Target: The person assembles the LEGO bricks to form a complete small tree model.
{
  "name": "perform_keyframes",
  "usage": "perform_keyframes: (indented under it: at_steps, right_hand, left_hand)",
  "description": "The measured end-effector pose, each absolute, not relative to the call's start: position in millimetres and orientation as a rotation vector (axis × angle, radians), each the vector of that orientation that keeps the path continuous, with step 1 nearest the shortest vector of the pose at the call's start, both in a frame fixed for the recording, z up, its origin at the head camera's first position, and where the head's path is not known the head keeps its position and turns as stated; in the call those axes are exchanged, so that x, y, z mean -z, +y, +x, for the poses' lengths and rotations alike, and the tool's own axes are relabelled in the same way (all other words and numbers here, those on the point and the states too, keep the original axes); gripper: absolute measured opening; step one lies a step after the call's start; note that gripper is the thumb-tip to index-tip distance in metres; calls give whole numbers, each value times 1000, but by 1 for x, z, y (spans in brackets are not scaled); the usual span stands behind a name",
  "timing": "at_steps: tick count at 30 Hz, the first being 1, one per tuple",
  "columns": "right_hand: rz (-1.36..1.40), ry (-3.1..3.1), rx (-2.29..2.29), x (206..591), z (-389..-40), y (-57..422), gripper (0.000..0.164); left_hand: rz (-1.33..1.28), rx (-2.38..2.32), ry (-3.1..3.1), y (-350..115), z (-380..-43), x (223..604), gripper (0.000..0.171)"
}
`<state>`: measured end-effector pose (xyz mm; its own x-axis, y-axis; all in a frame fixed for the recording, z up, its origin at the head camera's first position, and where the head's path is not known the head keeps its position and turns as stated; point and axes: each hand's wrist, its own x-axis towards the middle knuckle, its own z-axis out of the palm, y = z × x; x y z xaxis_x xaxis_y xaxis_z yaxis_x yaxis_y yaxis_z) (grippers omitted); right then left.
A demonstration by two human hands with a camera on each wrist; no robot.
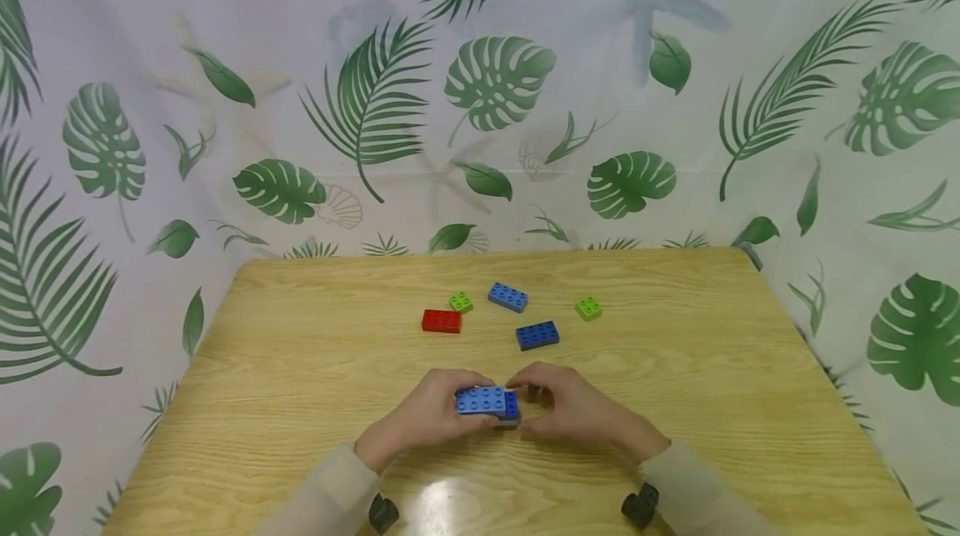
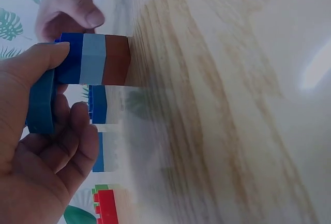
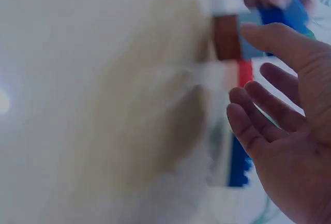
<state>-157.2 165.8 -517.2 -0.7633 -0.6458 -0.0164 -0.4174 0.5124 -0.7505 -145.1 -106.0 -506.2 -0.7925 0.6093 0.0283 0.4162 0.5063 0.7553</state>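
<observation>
A small stack of toy building bricks stands on the table in front of me. Its brown brick (image 2: 117, 61) is lowest, with a pale blue brick (image 2: 93, 58) above it and a dark blue brick (image 2: 74, 66) above that. On top sits a lighter blue brick (image 1: 480, 400), set off toward the left and overhanging. My left hand (image 1: 423, 413) grips this top brick between thumb and fingers. Just right of the stack is my right hand (image 1: 577, 411), its fingers loosely curved with nothing held; I cannot tell whether its thumb touches the stack.
Beyond the hands on the wooden table (image 1: 300, 336) lie a red brick (image 1: 442, 321), a green brick (image 1: 461, 302), a blue brick (image 1: 507, 297), a dark blue brick (image 1: 537, 335) and another green brick (image 1: 588, 308). A leaf-patterned curtain (image 1: 562, 211) borders the table's back and sides.
</observation>
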Motion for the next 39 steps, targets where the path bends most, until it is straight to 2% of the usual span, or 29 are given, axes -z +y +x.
perform_keyframes:
  at_steps: [5,9,14,23,39]
  right_hand:
    - [-1004,2667,1052,502,-179,177,44]
    - [-945,2820,1021,503,-196,183,41]
    - [-861,2915,997,513,-212,186,46]
    - [-626,2789,1096,526,-226,183,53]
    - [-608,2864,1015,540,-233,181,43]
  left_hand:
    - [860,-1097,2541,-106,-146,504,45]
    - [863,-1090,2531,-103,-148,503,46]
    - [842,-1090,2498,-102,-149,504,47]
    - [823,-1102,2483,-104,-152,506,48]
    - [804,-1131,2466,-104,-152,506,48]
